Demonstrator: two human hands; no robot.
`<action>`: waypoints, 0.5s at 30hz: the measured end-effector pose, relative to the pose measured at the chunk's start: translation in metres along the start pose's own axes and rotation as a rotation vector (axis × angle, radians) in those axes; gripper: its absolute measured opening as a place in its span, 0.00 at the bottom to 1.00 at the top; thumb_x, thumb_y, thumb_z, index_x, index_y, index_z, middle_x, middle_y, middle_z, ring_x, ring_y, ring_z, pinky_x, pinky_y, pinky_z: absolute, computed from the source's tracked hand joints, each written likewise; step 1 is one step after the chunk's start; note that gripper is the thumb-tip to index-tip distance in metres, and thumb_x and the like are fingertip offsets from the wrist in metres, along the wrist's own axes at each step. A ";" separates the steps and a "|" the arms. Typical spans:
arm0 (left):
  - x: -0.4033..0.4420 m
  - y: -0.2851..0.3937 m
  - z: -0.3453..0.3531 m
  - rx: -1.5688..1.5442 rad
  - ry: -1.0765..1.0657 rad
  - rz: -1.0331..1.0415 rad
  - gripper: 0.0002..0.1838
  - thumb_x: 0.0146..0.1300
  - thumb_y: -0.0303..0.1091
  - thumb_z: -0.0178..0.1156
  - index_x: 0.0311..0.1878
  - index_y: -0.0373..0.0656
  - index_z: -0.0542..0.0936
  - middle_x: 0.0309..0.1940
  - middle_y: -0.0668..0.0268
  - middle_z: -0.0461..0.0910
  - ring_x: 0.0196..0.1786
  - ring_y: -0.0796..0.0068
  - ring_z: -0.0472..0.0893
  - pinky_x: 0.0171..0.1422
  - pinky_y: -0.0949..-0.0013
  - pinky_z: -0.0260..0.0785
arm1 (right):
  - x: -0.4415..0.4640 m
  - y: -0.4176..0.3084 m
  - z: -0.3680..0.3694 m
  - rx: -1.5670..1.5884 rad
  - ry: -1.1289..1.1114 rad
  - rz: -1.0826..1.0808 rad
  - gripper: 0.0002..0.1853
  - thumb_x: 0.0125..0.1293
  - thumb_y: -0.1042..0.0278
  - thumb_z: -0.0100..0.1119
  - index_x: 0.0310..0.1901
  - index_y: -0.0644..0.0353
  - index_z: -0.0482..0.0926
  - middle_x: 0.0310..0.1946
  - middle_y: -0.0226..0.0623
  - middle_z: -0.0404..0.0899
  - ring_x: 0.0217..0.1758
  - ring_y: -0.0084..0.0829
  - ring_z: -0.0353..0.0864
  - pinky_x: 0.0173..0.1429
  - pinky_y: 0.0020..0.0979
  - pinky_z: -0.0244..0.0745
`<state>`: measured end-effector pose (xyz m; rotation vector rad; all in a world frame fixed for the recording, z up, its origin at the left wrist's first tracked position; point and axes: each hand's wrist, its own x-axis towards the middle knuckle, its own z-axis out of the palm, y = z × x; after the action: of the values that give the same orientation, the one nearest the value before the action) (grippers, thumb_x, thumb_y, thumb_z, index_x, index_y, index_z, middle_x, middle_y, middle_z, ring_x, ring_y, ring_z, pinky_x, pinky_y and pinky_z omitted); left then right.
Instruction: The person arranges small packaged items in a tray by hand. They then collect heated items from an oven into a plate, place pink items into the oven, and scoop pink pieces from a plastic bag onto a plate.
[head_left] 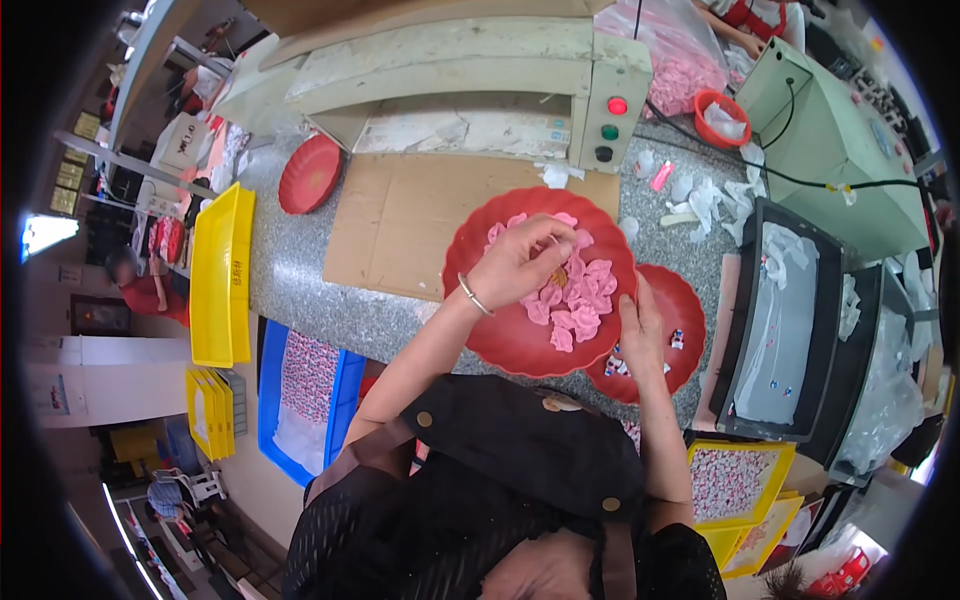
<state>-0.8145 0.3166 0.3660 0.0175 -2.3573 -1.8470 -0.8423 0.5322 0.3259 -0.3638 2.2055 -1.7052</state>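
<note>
A large red plate (500, 345) with a scalloped rim is held over the worktop. Pink petal-like pieces (585, 290) lie in it. My left hand (520, 260), with a bangle at the wrist, is over these pieces, its fingers curled together; whatever is between the fingertips is too small to name. On the plate's right side, my right hand (642, 325) grips the rim, thumb on top. Partly beneath this plate is a second red plate (685, 305) with small white, red and blue pieces (677, 340) in it.
A pale green machine (450, 70) with lit buttons stands behind cardboard (380, 220). Left are a red dish (310, 175), a yellow tray (222, 280) and a blue tray (270, 390). A black tray (775, 320) stands right. Another person (150, 290) is far left; a co-worker's arm (735, 35) shows top right.
</note>
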 end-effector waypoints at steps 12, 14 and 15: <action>-0.036 0.000 0.038 0.711 -0.340 0.190 0.13 0.50 0.30 0.65 0.40 0.45 0.77 0.42 0.64 0.73 0.47 0.61 0.73 0.51 0.61 0.69 | -0.007 -0.005 0.005 0.022 -0.003 -0.066 0.21 0.68 0.72 0.44 0.62 0.62 0.66 0.53 0.47 0.76 0.58 0.37 0.75 0.62 0.32 0.65; -0.035 0.000 0.036 0.756 -0.252 0.323 0.09 0.54 0.27 0.63 0.39 0.43 0.76 0.41 0.65 0.74 0.44 0.68 0.75 0.46 0.66 0.70 | -0.011 -0.008 0.007 -0.003 0.010 -0.076 0.21 0.68 0.72 0.44 0.63 0.62 0.66 0.53 0.47 0.76 0.57 0.36 0.75 0.61 0.32 0.66; -0.033 0.006 0.033 0.763 -0.248 0.338 0.09 0.54 0.27 0.63 0.39 0.43 0.76 0.41 0.65 0.74 0.44 0.68 0.75 0.46 0.66 0.70 | -0.010 -0.010 0.007 -0.029 0.022 -0.086 0.21 0.68 0.71 0.44 0.63 0.61 0.66 0.53 0.46 0.77 0.57 0.36 0.75 0.61 0.32 0.66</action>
<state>-0.7851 0.3537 0.3605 -0.5111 -2.8538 -0.7703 -0.8304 0.5276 0.3353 -0.4549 2.2634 -1.7301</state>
